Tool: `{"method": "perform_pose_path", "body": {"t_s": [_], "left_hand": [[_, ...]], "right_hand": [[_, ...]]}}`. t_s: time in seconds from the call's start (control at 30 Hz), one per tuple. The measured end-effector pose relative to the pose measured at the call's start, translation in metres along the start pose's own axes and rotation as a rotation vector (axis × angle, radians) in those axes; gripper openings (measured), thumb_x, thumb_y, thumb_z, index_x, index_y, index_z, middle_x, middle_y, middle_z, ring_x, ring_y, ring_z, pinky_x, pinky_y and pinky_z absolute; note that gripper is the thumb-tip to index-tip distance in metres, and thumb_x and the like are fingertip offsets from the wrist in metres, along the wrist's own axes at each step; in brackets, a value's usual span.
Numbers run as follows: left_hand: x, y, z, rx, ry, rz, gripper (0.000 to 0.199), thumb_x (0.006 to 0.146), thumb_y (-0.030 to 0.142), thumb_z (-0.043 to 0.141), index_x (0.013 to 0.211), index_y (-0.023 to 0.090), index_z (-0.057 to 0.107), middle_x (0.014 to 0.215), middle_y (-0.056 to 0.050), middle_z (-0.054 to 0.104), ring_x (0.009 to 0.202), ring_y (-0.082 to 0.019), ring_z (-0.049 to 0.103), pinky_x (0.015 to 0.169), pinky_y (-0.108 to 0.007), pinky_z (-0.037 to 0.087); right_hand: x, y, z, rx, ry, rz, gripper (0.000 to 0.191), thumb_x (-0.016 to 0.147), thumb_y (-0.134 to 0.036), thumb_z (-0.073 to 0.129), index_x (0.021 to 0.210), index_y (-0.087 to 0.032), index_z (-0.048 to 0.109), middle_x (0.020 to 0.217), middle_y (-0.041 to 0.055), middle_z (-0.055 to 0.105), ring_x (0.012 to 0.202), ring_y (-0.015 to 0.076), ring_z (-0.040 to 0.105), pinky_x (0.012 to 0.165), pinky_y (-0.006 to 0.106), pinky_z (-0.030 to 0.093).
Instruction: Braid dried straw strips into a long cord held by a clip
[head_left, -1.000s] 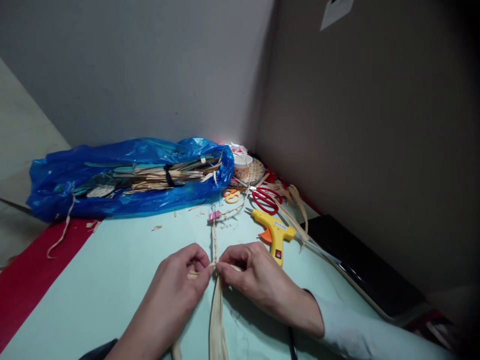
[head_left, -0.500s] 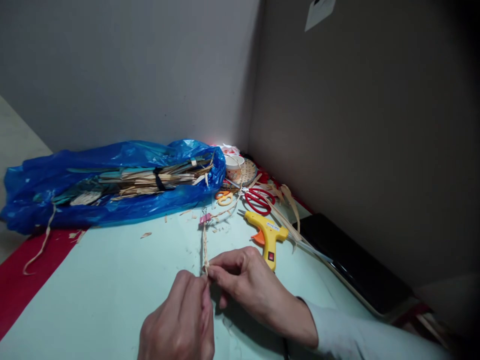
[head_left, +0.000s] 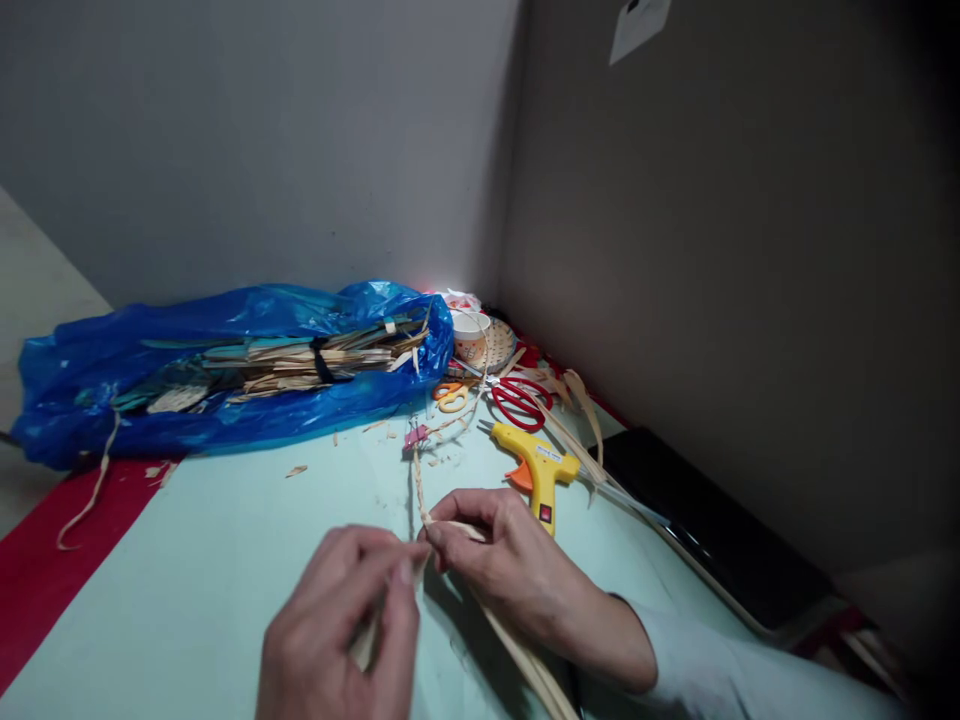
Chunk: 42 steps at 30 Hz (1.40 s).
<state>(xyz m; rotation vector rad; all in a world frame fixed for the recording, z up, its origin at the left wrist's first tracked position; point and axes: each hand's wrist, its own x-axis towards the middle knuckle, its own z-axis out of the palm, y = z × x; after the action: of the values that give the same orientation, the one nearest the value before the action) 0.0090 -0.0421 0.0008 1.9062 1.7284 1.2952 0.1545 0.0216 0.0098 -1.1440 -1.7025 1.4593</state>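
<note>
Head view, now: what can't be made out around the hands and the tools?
- Head view: the braid's near end, covered by the right hand's fingers.
- Head view: most of the pale strip in the left hand, hidden by that hand, which is blurred.
- Head view: the long strips' far ends, cut off by the bottom edge.
- Head view: the glue gun's label, too small to read.

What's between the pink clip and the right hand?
A thin braided strand runs from the pink clip down to the right hand, as the head view shows.
</note>
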Motion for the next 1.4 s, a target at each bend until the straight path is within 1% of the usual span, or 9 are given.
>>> {"method": "perform_pose_path", "body": {"t_s": [0.1,0.17,0.27,0.43,0.57,0.87,1.23,1.3,1.4], "left_hand": [[0.019,-0.004,-0.003,-0.329,-0.2,-0.43,0.02,0.079,0.037,0.064,0.088,0.02,0.061,0.084,-0.004,0.067,0.078,-0.018,0.065,0.07,-0.026,0.051],[0.027,-0.01,0.0,-0.63,-0.373,-0.593,0.026,0.078,0.041,0.064,0.091,0.019,0.058,0.072,-0.001,0.065,0.061,-0.014,0.061,0.056,-0.023,0.049],[0.029,-0.016,0.008,-0.872,-0.434,-0.719,0.031,0.072,0.042,0.07,0.084,0.018,0.055,0.058,0.005,0.057,0.036,-0.002,0.035,0.036,-0.015,0.028],[0.025,-0.013,0.011,-0.913,-0.436,-0.85,0.036,0.066,0.044,0.074,0.074,0.018,0.051,0.051,0.009,0.048,0.035,0.002,0.014,0.034,-0.013,0.011],[0.023,-0.012,0.01,-0.778,-0.403,-0.794,0.034,0.07,0.046,0.068,0.068,0.018,0.05,0.045,0.012,0.038,0.032,0.002,0.016,0.033,-0.014,0.01],[0.019,-0.015,0.011,-0.704,-0.343,-0.717,0.036,0.071,0.05,0.069,0.072,0.016,0.054,0.052,0.008,0.048,0.035,0.002,0.019,0.038,-0.015,0.008],[0.018,-0.022,0.011,-0.702,-0.32,-0.745,0.038,0.068,0.051,0.07,0.062,0.017,0.055,0.052,0.006,0.047,0.037,0.0,0.018,0.039,-0.015,0.009],[0.019,-0.018,0.01,-0.705,-0.318,-0.759,0.036,0.068,0.048,0.071,0.061,0.016,0.054,0.051,0.005,0.048,0.037,0.0,0.019,0.038,-0.015,0.008],[0.022,-0.011,0.007,-0.739,-0.312,-0.776,0.034,0.071,0.045,0.069,0.061,0.016,0.053,0.052,0.006,0.047,0.036,0.0,0.016,0.038,-0.014,0.007]], "right_hand": [[-0.001,0.004,0.0,-0.056,-0.045,-0.063,0.02,0.086,-0.024,0.051,0.075,-0.014,0.065,0.067,0.0003,0.061,0.063,0.0111,0.05,0.057,0.02,0.037],[-0.002,0.005,-0.001,-0.09,-0.087,-0.121,0.025,0.09,-0.023,0.045,0.075,-0.015,0.064,0.07,0.0008,0.063,0.065,0.0114,0.053,0.061,0.021,0.038],[-0.006,0.003,-0.002,-0.197,-0.111,-0.193,0.027,0.093,-0.021,0.043,0.077,-0.016,0.064,0.073,0.0009,0.065,0.068,0.0112,0.055,0.065,0.021,0.038],[-0.012,-0.001,-0.004,-0.442,-0.097,-0.199,0.026,0.094,-0.024,0.042,0.081,-0.018,0.063,0.075,0.0018,0.066,0.067,0.0124,0.055,0.063,0.023,0.035],[-0.018,-0.004,-0.005,-0.662,-0.031,-0.153,0.027,0.095,-0.032,0.041,0.079,-0.018,0.057,0.071,0.003,0.06,0.068,0.0148,0.052,0.06,0.025,0.032],[-0.022,-0.015,-0.006,-0.829,-0.041,-0.191,0.03,0.096,-0.034,0.034,0.079,-0.018,0.052,0.066,0.0035,0.058,0.058,0.0139,0.046,0.054,0.026,0.026],[-0.008,-0.024,-0.026,-0.7,-0.194,-0.272,0.033,0.094,-0.037,0.042,0.076,-0.017,0.06,0.062,0.0003,0.058,0.054,0.0096,0.046,0.051,0.02,0.028],[0.0,-0.027,-0.042,-0.725,-0.07,-0.265,0.04,0.098,-0.038,0.036,0.074,-0.017,0.06,0.065,0.0007,0.061,0.057,0.0099,0.05,0.055,0.02,0.032],[0.016,-0.027,-0.071,-1.081,0.461,-0.161,0.031,0.098,-0.032,0.035,0.089,-0.015,0.06,0.082,0.0083,0.065,0.071,0.0163,0.057,0.062,0.025,0.036]]}}
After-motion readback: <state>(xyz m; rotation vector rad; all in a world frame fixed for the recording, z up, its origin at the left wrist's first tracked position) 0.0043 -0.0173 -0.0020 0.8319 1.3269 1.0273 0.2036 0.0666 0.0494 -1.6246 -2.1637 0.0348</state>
